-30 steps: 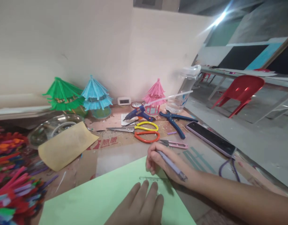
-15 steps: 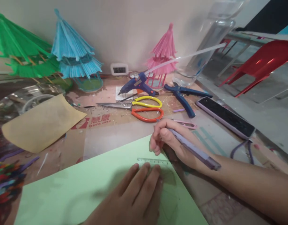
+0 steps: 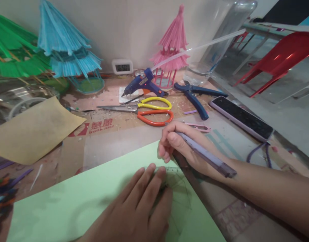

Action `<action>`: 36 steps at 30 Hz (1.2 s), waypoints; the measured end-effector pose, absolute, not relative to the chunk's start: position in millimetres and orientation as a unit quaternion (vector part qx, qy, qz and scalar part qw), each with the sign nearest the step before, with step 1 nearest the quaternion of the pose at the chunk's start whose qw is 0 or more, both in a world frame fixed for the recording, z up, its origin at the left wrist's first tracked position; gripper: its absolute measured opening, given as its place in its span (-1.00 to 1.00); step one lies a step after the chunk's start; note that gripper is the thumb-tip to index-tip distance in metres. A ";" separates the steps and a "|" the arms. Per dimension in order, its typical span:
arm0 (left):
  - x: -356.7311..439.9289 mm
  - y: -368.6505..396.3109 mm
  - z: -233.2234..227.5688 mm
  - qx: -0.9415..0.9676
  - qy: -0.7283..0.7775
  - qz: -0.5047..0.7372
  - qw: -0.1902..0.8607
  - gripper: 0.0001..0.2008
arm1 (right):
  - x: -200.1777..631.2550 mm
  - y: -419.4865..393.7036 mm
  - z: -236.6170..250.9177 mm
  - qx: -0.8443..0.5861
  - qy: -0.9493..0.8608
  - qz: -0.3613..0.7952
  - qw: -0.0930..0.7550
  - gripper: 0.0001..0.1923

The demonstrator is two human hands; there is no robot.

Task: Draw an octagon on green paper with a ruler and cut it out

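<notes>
I see the left hand [image 3: 141, 205] pressed flat, pinning a clear ruler [image 3: 169, 173] to green paper [image 3: 69, 205] on the desk [image 3: 114, 144] — the right hand [image 3: 179, 148] pinches a pen [image 3: 205, 156] at the ruler's edge, mid-line; steadiness looks needed next.

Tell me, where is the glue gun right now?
In the head view the blue glue gun lies at the back of the table, just behind the yellow-and-orange scissors and left of the pink paper pagoda.

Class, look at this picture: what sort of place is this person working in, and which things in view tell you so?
Most likely a craft workbench. Finished paper pagoda models, like the pink one, stand by the wall; a glue gun and scissors lie nearby; the right hand holds a pen over green paper.
</notes>
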State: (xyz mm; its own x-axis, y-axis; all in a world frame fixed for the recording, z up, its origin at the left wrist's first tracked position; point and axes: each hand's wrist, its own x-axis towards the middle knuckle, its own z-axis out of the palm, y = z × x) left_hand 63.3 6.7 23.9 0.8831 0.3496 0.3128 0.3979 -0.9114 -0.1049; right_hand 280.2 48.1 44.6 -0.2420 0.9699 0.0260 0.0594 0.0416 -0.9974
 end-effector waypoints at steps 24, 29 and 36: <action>62.7 9.9 28.1 -0.970 -0.149 -0.140 0.132 -0.60 | 279.4 48.0 44.5 -0.447 -0.586 0.528 0.423 -0.51; 62.6 8.4 24.7 -0.971 -0.151 -0.141 0.120 -0.59 | 279.7 48.4 44.7 -0.447 -0.587 0.531 0.417 -0.50; 65.0 7.3 21.5 -0.964 -0.185 -0.169 0.085 -0.63 | 280.2 48.4 46.6 -0.446 -0.592 0.530 0.413 -0.49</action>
State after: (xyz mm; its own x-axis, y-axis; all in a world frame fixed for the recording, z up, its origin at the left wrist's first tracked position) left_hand 65.0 7.3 21.5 0.8744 0.3278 0.3577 0.3850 -0.9174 -0.1006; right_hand 280.2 48.4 46.6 -0.2620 0.9649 0.0164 0.0904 0.0415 -0.9950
